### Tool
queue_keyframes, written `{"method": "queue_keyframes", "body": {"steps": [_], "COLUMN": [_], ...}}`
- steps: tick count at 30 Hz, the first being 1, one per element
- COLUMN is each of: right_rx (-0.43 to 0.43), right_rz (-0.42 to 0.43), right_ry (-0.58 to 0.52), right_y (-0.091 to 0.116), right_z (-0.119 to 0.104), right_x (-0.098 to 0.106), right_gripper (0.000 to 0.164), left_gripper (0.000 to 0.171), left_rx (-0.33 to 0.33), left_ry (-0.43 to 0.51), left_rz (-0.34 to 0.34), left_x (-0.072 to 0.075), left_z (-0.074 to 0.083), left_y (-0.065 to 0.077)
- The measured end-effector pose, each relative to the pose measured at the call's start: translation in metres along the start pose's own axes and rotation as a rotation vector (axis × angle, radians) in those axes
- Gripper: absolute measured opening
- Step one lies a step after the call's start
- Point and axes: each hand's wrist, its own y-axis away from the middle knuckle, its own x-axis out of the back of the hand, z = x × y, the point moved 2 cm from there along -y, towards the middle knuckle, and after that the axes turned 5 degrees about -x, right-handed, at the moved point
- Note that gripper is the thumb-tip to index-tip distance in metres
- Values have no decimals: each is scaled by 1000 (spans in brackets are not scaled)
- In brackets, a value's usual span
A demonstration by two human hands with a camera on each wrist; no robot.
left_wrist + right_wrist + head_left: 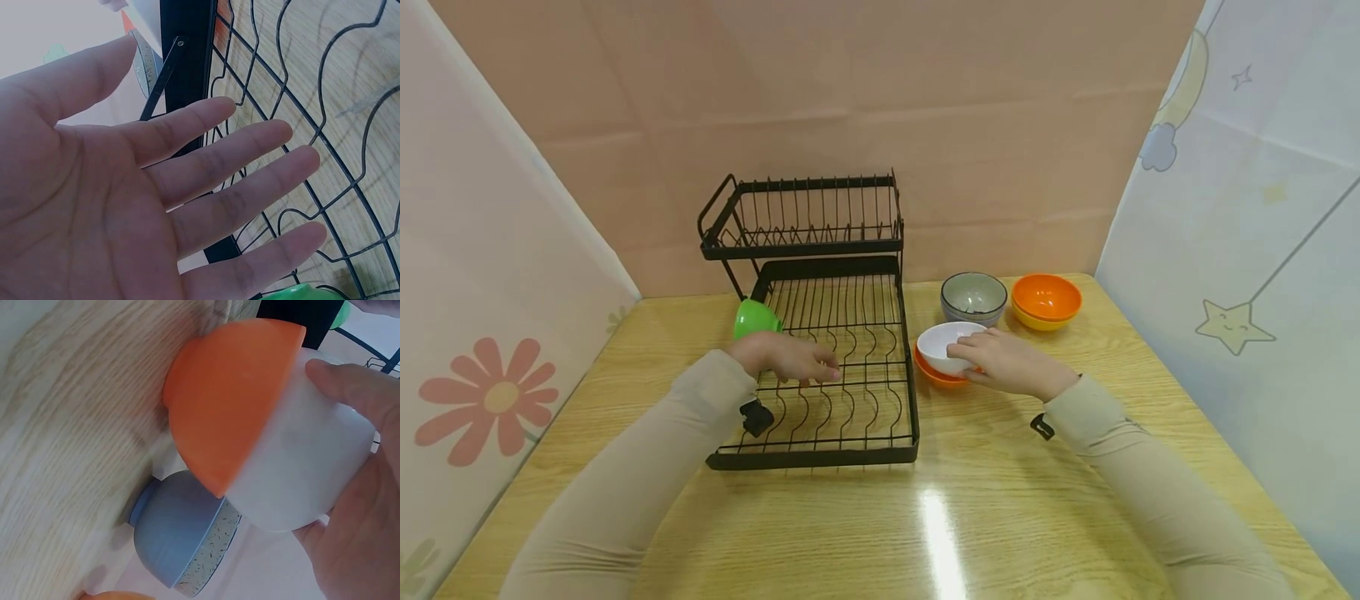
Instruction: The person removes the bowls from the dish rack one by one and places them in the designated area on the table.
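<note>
My right hand (1009,363) pinches the rim of a white bowl (934,343), its thumb (350,384) along the outer wall. In the right wrist view, the white bowl's lower part sits inside an orange bowl (234,400) that stands on the table. Over the lower tier of a black wire dish rack (850,457), my left hand (790,358) is held with its fingers spread and nothing in them. A green bowl (754,318) leans on its side at the rack's left edge, just beyond the left hand.
Behind the white bowl stand grey-blue bowls (973,293), nested together. An orange bowl (1047,293) rests in a yellow one (1042,323) at the back right. The rack's raised upper tier (805,248) stands at the back, near the peach cloth wall (880,108).
</note>
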Motion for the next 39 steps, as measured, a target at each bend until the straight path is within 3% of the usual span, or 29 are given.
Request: {"method": "queue_keyframes", "body": {"steps": [16, 22, 27, 31, 39], "right_rx": [-4, -27, -46, -35, 21], "right_rz": [-34, -39, 10, 38, 14], "right_ry": [-29, -116, -199, -185, -156], "right_y": [0, -2, 0, 2, 6], "right_z": [-1, 1, 2, 3, 2], "right_x": [-5, -1, 9, 11, 2], "right_gripper": [25, 21, 12, 11, 14], "left_gripper": [45, 47, 48, 47, 43], "left_rx": [-15, -33, -28, -22, -29], "left_ry": [-32, -45, -36, -32, -56], "left_rz": [3, 0, -2, -1, -4], "left_x": [0, 0, 0, 1, 0], "left_z": [2, 3, 4, 5, 8], "left_y": [2, 2, 3, 3, 2]}}
